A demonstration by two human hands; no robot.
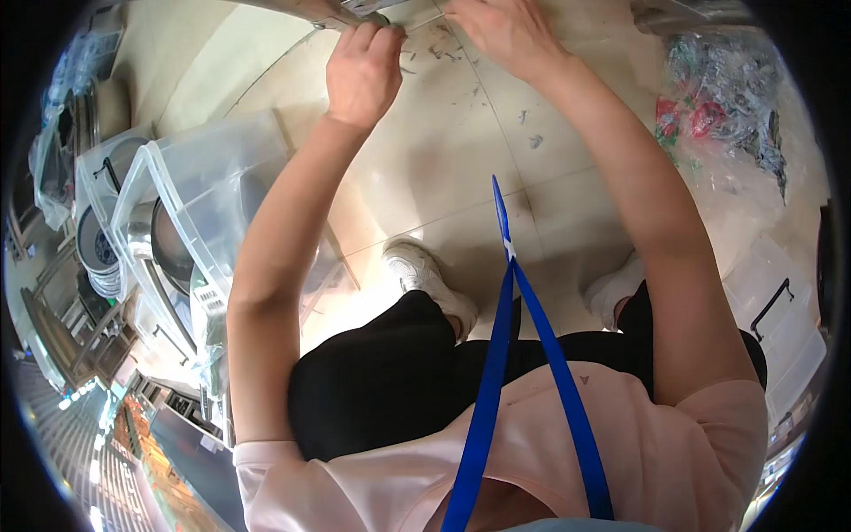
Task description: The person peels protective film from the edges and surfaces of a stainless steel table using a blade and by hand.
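At the top of the head view, my left hand (365,75) is closed, its fingers curled at the edge of a greyish object (332,12) that the frame cuts off. I cannot make out what the fingers hold. Up and to the right, my right hand (507,35) reaches to the frame's top edge with bent fingers, and its fingertips are partly out of view. A thin line runs between the two hands. Below them, dark scraps (439,51) lie scattered on the tiled floor (425,133).
Clear plastic boxes (217,164) stand at the left, with pans and stacked bowls (97,248) beside them. A clear plastic bag with grey scraps (731,97) lies at the right, above another clear box (780,310). A blue lanyard (487,390) hangs down my front, above my white shoes (425,275).
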